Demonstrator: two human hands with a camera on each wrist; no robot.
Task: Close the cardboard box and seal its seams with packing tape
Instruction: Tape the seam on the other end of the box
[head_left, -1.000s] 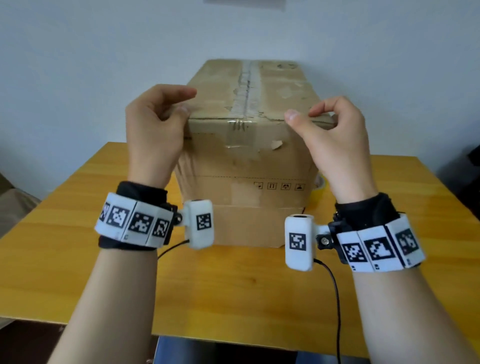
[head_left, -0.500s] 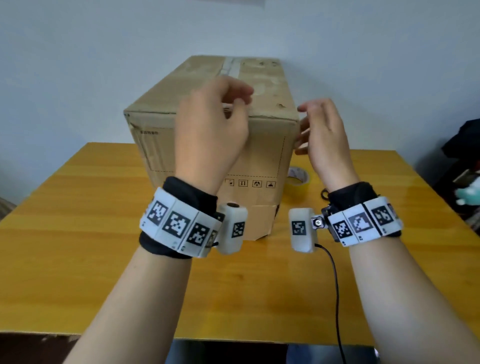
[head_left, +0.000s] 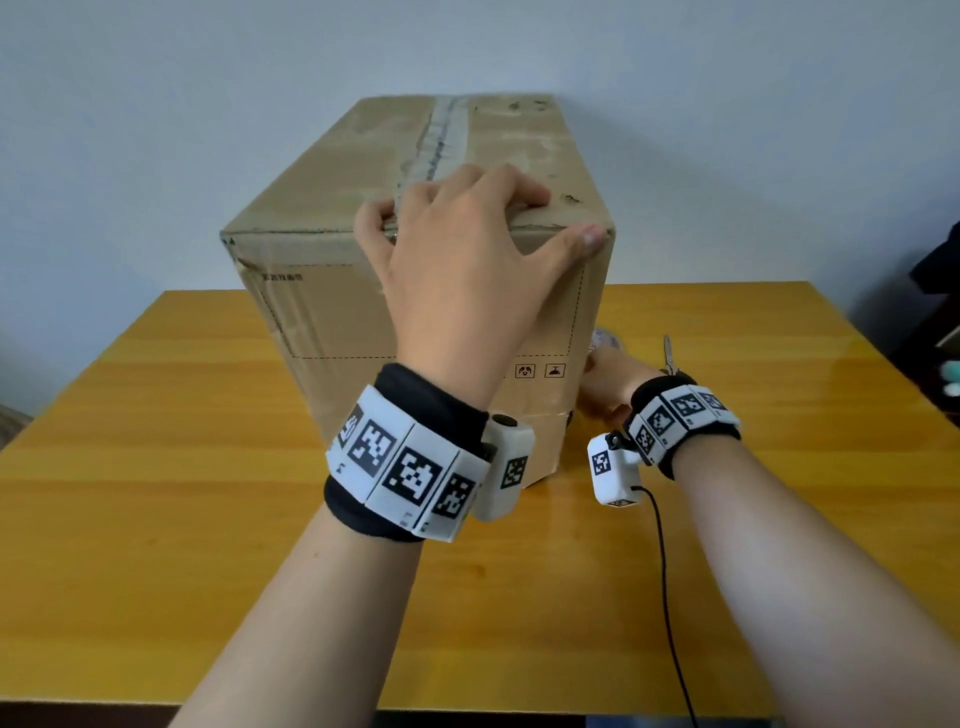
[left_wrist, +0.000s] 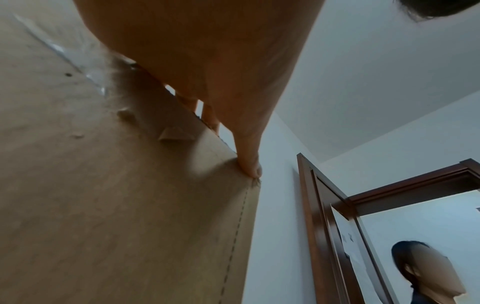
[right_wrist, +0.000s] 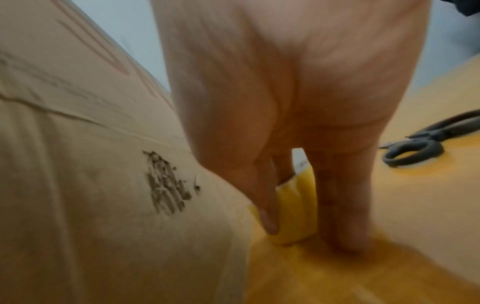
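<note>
The brown cardboard box (head_left: 322, 312) stands closed on the table, an old clear tape strip (head_left: 441, 135) running along its top seam. My left hand (head_left: 457, 260) lies over the near top edge, fingers on the lid. Its thumb (left_wrist: 249, 164) presses the front face by the right corner. My right hand (head_left: 608, 384) is low beside the box's right side. In the blurred right wrist view, that hand (right_wrist: 285, 82) pinches the yellow tape roll (right_wrist: 296, 205) between thumb and fingers on the tabletop. From the head, only a sliver of the roll (head_left: 605, 340) shows.
Dark-handled scissors (head_left: 670, 356) lie on the yellow wooden table (head_left: 156, 467) just right of my right hand. A wall stands close behind the box. In the left wrist view a brown door frame (left_wrist: 324, 226) and another person (left_wrist: 428, 273) show to the right.
My left hand came down from mid-air onto the box's near top edge. My right hand dropped from the box's upper right corner to the table and took hold of the tape roll.
</note>
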